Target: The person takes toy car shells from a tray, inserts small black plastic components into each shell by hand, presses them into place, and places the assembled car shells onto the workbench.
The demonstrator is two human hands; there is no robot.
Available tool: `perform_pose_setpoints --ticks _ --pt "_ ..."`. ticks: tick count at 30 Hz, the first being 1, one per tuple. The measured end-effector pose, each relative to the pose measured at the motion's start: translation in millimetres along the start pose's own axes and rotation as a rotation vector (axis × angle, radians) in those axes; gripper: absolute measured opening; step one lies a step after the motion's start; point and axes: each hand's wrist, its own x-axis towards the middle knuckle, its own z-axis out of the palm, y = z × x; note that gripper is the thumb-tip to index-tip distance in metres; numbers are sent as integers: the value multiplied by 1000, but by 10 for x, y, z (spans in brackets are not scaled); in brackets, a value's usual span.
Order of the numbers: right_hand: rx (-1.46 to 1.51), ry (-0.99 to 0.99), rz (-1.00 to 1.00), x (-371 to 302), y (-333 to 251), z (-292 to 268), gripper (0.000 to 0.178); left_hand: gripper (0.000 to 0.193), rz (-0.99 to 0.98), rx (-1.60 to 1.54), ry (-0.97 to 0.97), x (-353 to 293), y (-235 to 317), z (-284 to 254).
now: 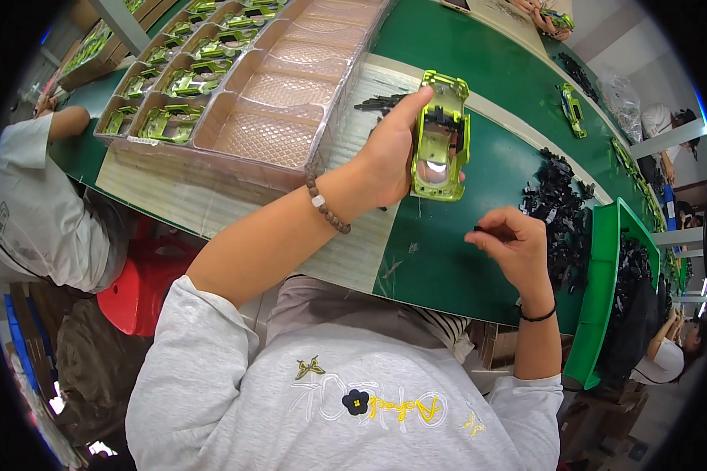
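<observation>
"Holding what?"

"Left hand (386,161): lime-green toy car shell (438,143), gripped half-closed, above the bench (479,294), left of the black parts heap (556,200). Right hand (517,247): pinched, seemingly on a small black piece (479,229)."

"Tip?"

"Steady the shell; check piece orientation before bringing hands together."

This is a factory assembly workshop: a compartment tray (267,129) of matching green toy-car shells (167,123) at upper left, heaped black plastic parts (554,208) and a green crate (591,345) at right, co-workers (63,220) toward both edges.
</observation>
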Motion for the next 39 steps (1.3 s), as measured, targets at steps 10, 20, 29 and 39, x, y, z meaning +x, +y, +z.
perform_pose_setpoints --ticks 10,20,29,39 --pt "-631 419 -565 700 -535 -101 14 57 -151 233 34 -133 -207 87" --pt "-774 339 -543 790 -549 -27 14 50 -9 375 -69 -213 -234 98" --pt "91 -97 21 884 -552 -456 31 48 -25 551 -151 -271 -84 209" --pt "763 -8 432 1272 201 -833 30 37 947 1605 199 -639 294 53"
